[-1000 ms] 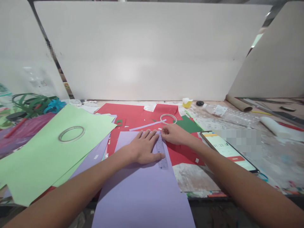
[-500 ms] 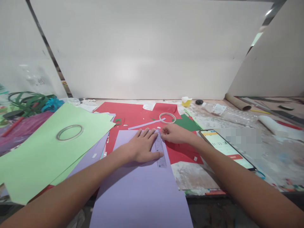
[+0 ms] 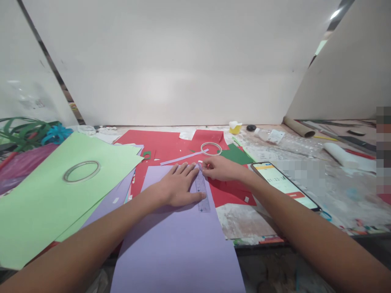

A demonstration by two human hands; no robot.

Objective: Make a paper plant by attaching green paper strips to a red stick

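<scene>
A large purple sheet [image 3: 180, 248] lies over red paper and hangs past the table's front edge. On its right side rests a clear ruler [image 3: 203, 203]. My left hand [image 3: 182, 186] is spread flat on the sheet, its fingers apart and its thumb on the ruler. At the ruler's far end my right hand [image 3: 217, 167] is closed in a pinch by the sheet's top right corner; what its fingertips hold is too small to make out. Just beyond lie a narrow purple strip [image 3: 180, 158] and a tape ring [image 3: 211, 149].
Light green sheets [image 3: 39, 203] with another tape ring [image 3: 82, 171] lie on the left. A phone [image 3: 285, 185] showing a timer is by my right forearm. Behind are a yellow tub [image 3: 235, 127], a plastic bottle [image 3: 287, 140] and a cardboard tube [image 3: 299, 127].
The whole view has shifted slightly, so things appear a little further left. Both hands keep nearly the same place on the sheet and ruler.
</scene>
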